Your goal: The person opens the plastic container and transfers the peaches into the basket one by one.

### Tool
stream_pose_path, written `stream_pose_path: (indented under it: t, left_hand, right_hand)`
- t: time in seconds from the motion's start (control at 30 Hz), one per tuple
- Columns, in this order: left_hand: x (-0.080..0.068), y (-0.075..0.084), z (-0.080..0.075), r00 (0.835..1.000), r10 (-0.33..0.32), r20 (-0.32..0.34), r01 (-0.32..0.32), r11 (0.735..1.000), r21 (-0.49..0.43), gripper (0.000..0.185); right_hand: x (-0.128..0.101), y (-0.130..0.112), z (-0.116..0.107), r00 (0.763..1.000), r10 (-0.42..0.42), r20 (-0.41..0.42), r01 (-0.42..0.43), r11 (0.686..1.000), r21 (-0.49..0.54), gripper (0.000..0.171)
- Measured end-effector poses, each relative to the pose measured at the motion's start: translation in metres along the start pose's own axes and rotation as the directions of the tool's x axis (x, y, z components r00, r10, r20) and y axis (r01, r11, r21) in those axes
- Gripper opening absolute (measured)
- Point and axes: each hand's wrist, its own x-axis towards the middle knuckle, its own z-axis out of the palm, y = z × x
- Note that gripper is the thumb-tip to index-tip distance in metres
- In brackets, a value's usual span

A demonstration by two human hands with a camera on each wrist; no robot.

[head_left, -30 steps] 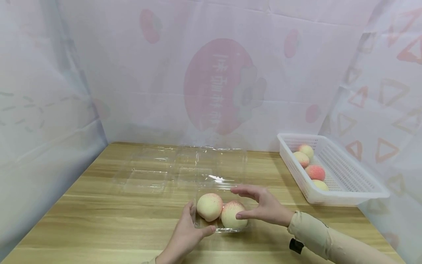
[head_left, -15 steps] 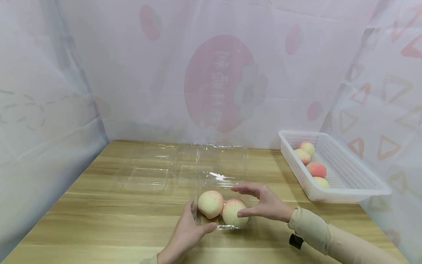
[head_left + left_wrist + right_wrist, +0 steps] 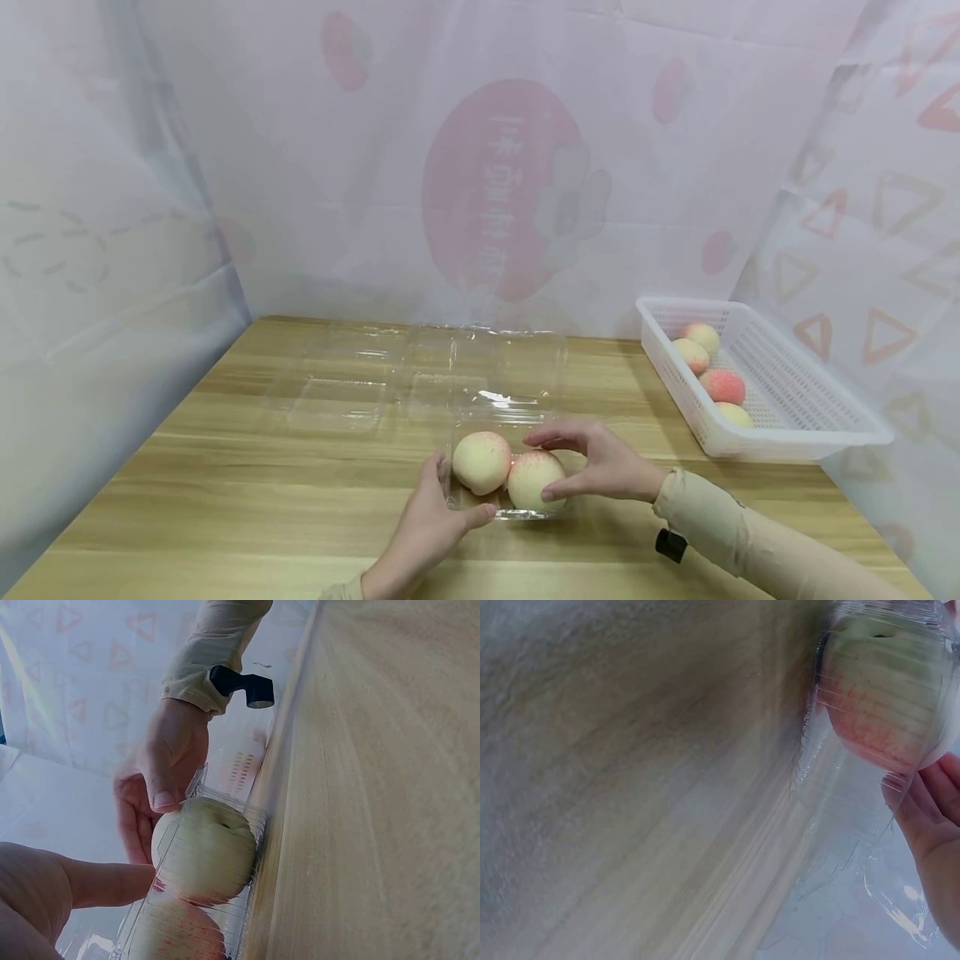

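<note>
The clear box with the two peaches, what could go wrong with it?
The clear box is thin, and the left hand and right hand press it from both sides, so it might buckle. Two peaches fill it tightly and could bruise. Its lid looks open, so one could roll out.

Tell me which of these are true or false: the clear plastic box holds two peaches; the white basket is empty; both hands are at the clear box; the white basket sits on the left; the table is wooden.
1. The clear plastic box holds two pale pink-blushed peaches. True.
2. The white perforated plastic basket is empty. False: four peaches lie in it.
3. The left hand and the right hand are both at the clear box. True.
4. The white basket sits on the left. False: it sits at the right edge.
5. The light wooden table is wood-grained. True.
</note>
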Motion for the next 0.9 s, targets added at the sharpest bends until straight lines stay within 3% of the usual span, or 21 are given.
stream_pose_path:
  t: [0.63,0.9]
  left_hand:
    - [0.0,0.0,0.001,1.0,0.005,-0.008,-0.005,1.0,0.009,0.111]
    - [-0.002,0.0,0.001,1.0,0.013,-0.005,-0.013,1.0,-0.009,0.109]
  right_hand:
    - [0.002,0.0,0.003,0.998,0.02,0.054,-0.015,0.996,-0.088,0.06]
    - [-0.001,0.024,0.005,0.997,-0.017,0.07,0.028,0.986,-0.163,0.06]
